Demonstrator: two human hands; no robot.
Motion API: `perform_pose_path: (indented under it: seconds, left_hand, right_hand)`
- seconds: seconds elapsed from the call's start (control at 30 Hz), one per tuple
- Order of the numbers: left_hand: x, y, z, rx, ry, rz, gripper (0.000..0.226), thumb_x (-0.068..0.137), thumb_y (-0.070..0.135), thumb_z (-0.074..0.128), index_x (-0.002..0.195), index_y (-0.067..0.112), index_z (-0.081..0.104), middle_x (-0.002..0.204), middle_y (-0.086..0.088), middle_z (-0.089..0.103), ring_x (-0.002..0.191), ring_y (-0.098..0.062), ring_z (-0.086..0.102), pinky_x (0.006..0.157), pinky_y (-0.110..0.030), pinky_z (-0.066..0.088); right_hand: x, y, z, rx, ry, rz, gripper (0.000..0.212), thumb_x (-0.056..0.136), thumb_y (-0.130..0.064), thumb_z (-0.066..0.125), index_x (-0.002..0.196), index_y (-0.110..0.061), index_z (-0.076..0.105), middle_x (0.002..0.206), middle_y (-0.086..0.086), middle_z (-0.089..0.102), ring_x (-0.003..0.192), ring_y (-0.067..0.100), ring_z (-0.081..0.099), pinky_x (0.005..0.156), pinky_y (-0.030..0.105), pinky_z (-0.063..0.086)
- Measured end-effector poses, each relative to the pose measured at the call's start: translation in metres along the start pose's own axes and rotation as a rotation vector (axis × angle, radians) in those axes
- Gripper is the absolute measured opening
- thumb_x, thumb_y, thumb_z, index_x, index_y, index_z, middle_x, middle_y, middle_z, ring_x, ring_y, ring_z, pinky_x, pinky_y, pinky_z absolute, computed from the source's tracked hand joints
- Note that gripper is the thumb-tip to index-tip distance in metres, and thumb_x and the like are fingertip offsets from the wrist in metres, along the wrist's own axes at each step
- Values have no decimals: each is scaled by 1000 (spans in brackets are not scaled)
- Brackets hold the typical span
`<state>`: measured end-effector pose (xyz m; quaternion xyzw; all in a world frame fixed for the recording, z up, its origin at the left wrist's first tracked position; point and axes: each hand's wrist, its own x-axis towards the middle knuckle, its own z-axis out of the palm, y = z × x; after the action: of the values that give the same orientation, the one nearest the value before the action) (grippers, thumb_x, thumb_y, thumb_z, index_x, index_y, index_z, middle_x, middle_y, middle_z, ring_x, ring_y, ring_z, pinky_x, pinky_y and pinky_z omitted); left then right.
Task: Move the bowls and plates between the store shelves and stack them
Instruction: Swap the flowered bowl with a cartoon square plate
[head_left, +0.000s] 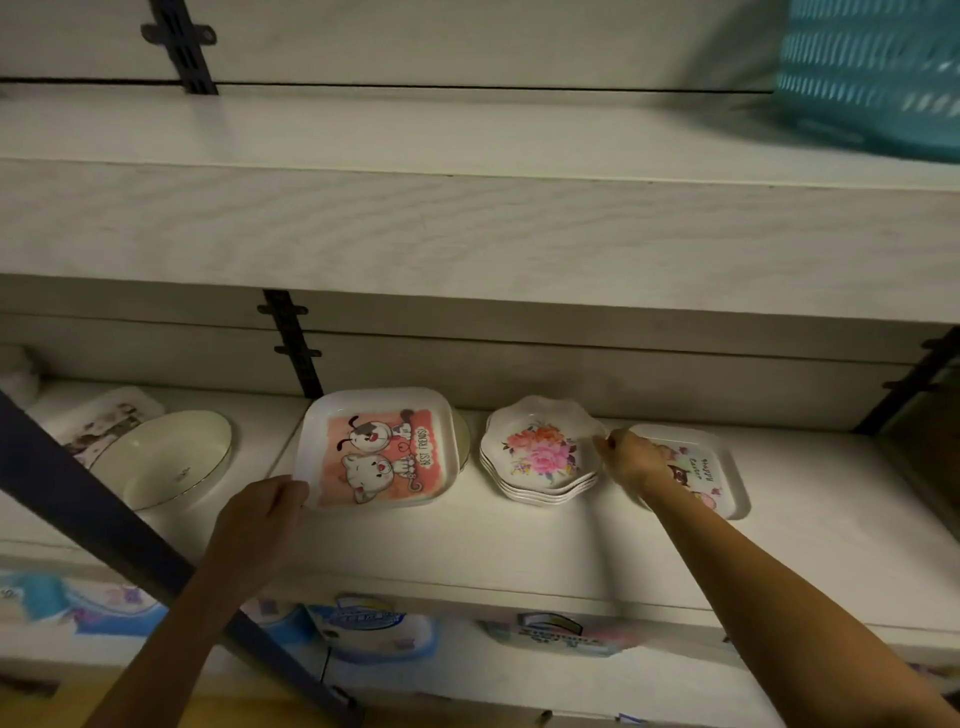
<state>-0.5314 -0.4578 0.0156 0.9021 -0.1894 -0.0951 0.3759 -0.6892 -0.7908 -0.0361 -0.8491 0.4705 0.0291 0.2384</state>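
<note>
Left hand (260, 514) gripping square cartoon plate (382, 449) at 8 o'clock corner; right hand (631, 462) at 3 o'clock rim of floral plate stack (540, 452), grip unclear.

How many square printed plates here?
3: Best Friends plate in left hand, Easter plate by right hand, third plate behind white bowl; more possibly hidden.

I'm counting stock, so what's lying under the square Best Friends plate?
A curved pale rim pokes out at the right edge of the square Best Friends plate, likely a round dish. The plate covers the rest, so type and count stay hidden.
</note>
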Motion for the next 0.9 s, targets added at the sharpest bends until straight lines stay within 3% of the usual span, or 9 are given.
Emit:
perform_pose_path:
  seconds: [0.2, 0.33, 0.43, 0.6, 0.77, 0.9]
  left_hand:
    - [3, 13, 8, -50, -65, 34, 37, 93, 6, 41, 56, 9, 40, 57, -7, 38, 55, -21, 35, 53, -26, 26]
    - [10, 25, 24, -73, -125, 96, 34, 94, 5, 40, 60, 8, 47, 58, -5, 41, 55, -18, 38, 52, -25, 27]
    - [16, 39, 45, -61, -163, 148, 30, 95, 8, 40, 69, 4, 55, 60, -4, 46, 56, -14, 41, 49, -20, 32]
    - [26, 62, 88, 9, -245, 231, 35, 95, 17, 41, 60, 21, 46, 62, -1, 47, 57, -12, 41, 55, -18, 32]
    - [10, 100, 134, -5, -311, 238, 31, 94, 10, 41, 76, -7, 60, 71, -21, 56, 62, -21, 45, 54, -27, 29]
    - [-6, 135, 177, 1, -322, 256, 29, 94, 11, 40, 76, -3, 58, 69, -12, 55, 65, -23, 49, 53, -26, 31]
  right_hand:
    - [-13, 16, -7, 108, 71, -35, 37, 97, -35, 38, 110, -6, 56, 110, 19, 65, 97, 35, 59, 83, 38, 45]
    - [-42, 30, -22, 64, 88, -113, 27, 95, -29, 44, 109, -11, 58, 108, 9, 66, 88, 25, 61, 80, 36, 49]
    - [-67, 49, -34, -9, 92, -155, 25, 95, -30, 46, 111, -16, 58, 113, 5, 65, 93, 22, 60, 82, 37, 50]
    - [-100, 84, -54, -87, 103, -116, 30, 94, -39, 44, 113, -20, 58, 117, 1, 65, 96, 23, 63, 79, 35, 54]
    - [-111, 126, -71, -117, 80, -109, 28, 94, -36, 45, 115, -21, 56, 118, -1, 63, 96, 17, 62, 83, 32, 55]
    - [-109, 166, -89, -130, 68, -122, 27, 95, -36, 43, 116, -22, 56, 114, -2, 63, 92, 13, 59, 80, 24, 51]
